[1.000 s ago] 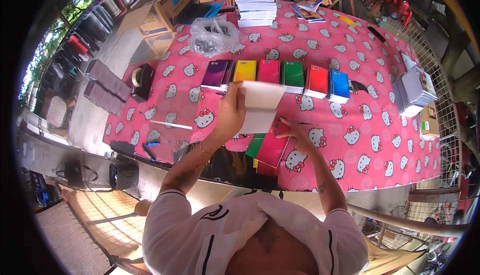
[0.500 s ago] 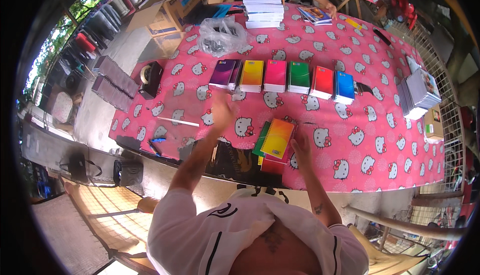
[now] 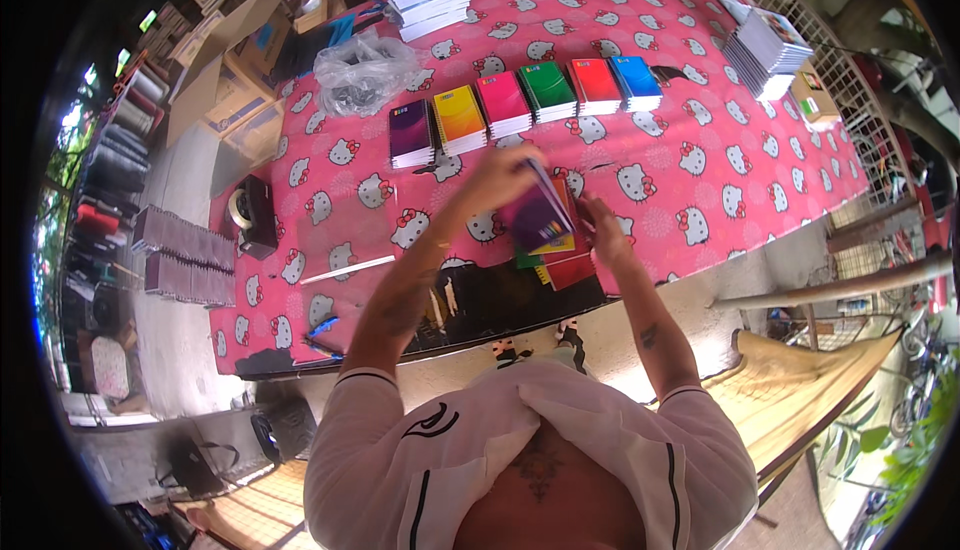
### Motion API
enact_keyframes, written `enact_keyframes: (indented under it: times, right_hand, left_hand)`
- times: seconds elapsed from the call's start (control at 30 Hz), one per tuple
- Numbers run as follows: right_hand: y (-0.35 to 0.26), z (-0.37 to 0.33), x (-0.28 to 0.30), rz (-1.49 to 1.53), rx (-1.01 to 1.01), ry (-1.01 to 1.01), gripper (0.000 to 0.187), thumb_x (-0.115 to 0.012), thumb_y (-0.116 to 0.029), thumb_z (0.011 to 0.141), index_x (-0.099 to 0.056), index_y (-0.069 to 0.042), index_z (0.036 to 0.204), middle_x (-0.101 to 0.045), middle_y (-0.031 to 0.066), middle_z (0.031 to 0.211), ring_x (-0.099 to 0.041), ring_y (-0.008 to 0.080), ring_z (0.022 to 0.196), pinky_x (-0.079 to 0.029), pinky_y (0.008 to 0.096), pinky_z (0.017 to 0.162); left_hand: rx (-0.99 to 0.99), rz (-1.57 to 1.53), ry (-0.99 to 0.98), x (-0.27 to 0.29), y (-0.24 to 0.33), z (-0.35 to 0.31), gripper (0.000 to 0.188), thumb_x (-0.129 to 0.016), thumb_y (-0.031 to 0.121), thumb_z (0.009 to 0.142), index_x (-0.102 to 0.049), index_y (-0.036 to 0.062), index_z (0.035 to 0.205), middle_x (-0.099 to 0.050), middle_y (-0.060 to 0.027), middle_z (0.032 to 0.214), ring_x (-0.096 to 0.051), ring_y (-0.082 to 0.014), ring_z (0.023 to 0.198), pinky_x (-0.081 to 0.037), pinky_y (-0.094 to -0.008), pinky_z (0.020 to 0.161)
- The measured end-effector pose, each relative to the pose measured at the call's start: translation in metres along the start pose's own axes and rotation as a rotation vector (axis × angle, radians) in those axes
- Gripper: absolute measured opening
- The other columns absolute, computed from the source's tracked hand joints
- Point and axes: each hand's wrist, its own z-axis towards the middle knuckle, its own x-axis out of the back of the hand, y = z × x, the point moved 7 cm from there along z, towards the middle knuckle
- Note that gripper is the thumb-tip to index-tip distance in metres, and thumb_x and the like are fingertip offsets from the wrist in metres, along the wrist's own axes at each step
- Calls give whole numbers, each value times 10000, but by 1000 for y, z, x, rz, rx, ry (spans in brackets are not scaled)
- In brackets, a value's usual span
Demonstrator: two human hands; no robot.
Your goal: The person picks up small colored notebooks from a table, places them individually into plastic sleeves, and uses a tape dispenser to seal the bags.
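My left hand (image 3: 503,178) is closed on the top end of a purple spiral notebook (image 3: 540,212), held tilted over a loose pile. Beneath it, parts of a yellow notebook (image 3: 555,246), a green one and a red notebook (image 3: 572,270) stick out. At the pile's right side is my right hand (image 3: 606,232), fingers apart and close to the notebooks' edge. Beyond my hands runs a row of notebook stacks: purple (image 3: 411,135), yellow (image 3: 459,122), pink (image 3: 503,102), green (image 3: 547,88), red (image 3: 595,85) and blue (image 3: 635,82).
A pink patterned cloth (image 3: 690,180) covers the table. A tape dispenser (image 3: 250,215), clear plastic bag (image 3: 365,75) and white strip (image 3: 348,270) lie leftward. Book stacks stand at the back (image 3: 425,0) and right (image 3: 768,50). Another person's arms show at the far edge.
My left hand has come back from the purple stack with a purple notebook, now over the pile. My right hand stays beside the pile. The view has shifted and turned.
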Motion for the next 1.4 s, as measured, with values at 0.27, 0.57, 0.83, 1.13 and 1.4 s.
enact_keyframes:
  times: [0.27,0.57,0.83,1.13,1.4]
  right_hand:
    - [-9,-40,-46,-324,-25,43,419,-787,-307,836,-591,-43,1096,-632,37,895,-657,168,811,-491,259,529]
    - [22,-61,-37,26,-161,-234,664,-802,-73,771,-414,-16,1307,-600,165,1166,-672,277,998,-604,447,820]
    - [-5,-124,-89,-83,-254,-367,673,-713,-492,868,-513,-49,1333,-596,144,1269,-628,241,1114,-559,441,911]
    - [2,-108,-97,-292,586,-502,1059,-796,-403,807,-136,-95,1575,-317,130,1530,-370,258,1379,-320,405,1144]
    - [9,-106,-104,-438,767,-329,1076,-887,-127,708,-210,-83,1543,-503,116,1326,-528,213,1213,-462,365,1022]
  left_hand:
    - [512,152,317,-66,-65,-101,683,-632,207,861,-366,-17,1448,-493,-241,1375,-467,-413,1282,-393,-470,1059]
    - [-57,358,83,-44,-3,-170,814,-735,148,771,-338,91,1479,-396,-255,1483,-391,-398,1389,-330,-468,1129]
    - [-474,352,74,-19,67,-168,756,-836,89,656,-480,105,1323,-510,-177,1339,-513,-360,1280,-411,-455,1068]
    - [219,-779,250,-66,-19,-171,1019,-804,8,736,-148,81,1512,-414,-147,1395,-476,-256,1285,-445,-410,1054]
    - [108,-604,345,-68,-20,-166,1009,-840,20,704,-187,74,1472,-433,-148,1370,-467,-248,1298,-456,-407,1041]
